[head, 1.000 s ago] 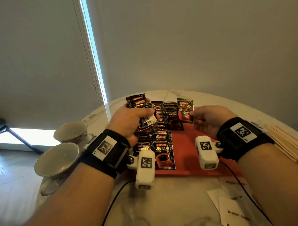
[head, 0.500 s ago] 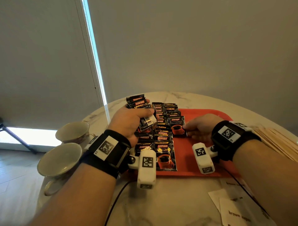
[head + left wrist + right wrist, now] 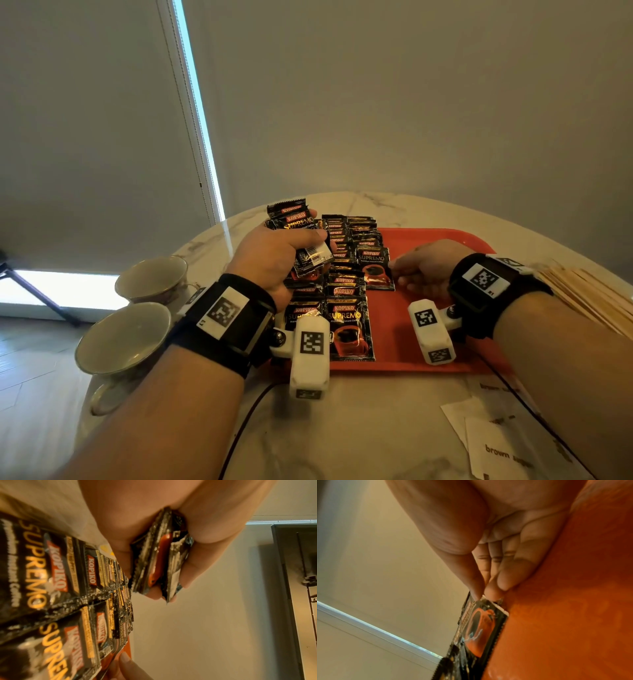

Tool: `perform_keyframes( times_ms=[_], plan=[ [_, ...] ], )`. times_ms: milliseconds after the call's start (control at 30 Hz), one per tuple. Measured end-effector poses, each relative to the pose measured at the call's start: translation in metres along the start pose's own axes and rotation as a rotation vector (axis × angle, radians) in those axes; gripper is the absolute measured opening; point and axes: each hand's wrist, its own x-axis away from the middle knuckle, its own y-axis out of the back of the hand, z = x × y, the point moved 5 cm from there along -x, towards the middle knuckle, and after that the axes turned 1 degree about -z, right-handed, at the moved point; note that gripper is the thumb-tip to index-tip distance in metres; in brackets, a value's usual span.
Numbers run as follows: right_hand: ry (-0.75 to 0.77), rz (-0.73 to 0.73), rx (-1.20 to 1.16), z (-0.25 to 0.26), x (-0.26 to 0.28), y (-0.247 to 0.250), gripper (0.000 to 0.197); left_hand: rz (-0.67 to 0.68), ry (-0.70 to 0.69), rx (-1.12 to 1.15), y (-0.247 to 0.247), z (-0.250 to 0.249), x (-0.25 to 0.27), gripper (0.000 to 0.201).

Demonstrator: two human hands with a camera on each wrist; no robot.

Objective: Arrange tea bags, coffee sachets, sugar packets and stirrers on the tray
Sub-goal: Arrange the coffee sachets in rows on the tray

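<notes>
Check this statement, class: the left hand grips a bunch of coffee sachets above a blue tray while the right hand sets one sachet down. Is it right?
One detail is wrong: the tray is red, not blue, as the head view shows. The left hand does grip a bunch of coffee sachets, and the right hand does set one sachet down.

One red tray (image 3: 445, 356) carries two rows of overlapping coffee sachets (image 3: 349, 322), perhaps twenty, too crowded to count surely. Left of the tray stand two cups (image 3: 123, 339). Right of it lies one pile of stirrers (image 3: 589, 298), with two sugar packets (image 3: 493, 448) nearer.
</notes>
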Motion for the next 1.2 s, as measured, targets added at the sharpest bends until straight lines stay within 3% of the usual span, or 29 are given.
perform_keyframes(
  times_ms=[233, 467, 600, 733, 867, 967, 1033, 1133, 1200],
  plan=[
    [0.107, -0.007, -0.238, 0.001, 0.005, -0.002, 0.004, 0.013, 0.015, -0.035, -0.007, 0.002, 0.004, 0.030],
    [0.267, 0.262, -0.245, 0.028, 0.040, -0.033, 0.014, -0.018, 0.009, -0.055, -0.013, 0.005, 0.011, 0.023],
    [0.346, 0.364, -0.109, 0.035, 0.055, -0.052, 0.034, -0.025, -0.004, -0.082, -0.018, 0.006, 0.015, 0.041],
    [0.380, 0.352, -0.111, 0.031, 0.055, -0.062, 0.020, -0.030, 0.033, -0.087, -0.018, 0.007, 0.017, 0.052],
    [0.366, 0.321, -0.272, 0.034, 0.053, -0.057, 0.027, -0.104, 0.061, -0.033, -0.010, 0.005, 0.015, 0.026],
    [0.395, 0.272, -0.335, 0.039, 0.054, -0.051, 0.013, -0.159, 0.069, -0.040, -0.006, 0.004, 0.014, 0.025],
    [0.432, 0.215, -0.364, 0.041, 0.053, -0.047, 0.033, -0.180, 0.070, -0.058, -0.005, 0.003, 0.013, 0.026],
    [0.552, 0.159, -0.247, 0.045, 0.056, -0.049, 0.035, -0.177, 0.050, -0.095, -0.008, 0.002, 0.016, 0.023],
    [0.603, 0.214, -0.139, 0.046, 0.061, -0.057, 0.030, -0.141, 0.031, -0.129, -0.013, 0.003, 0.018, 0.019]
  ],
)
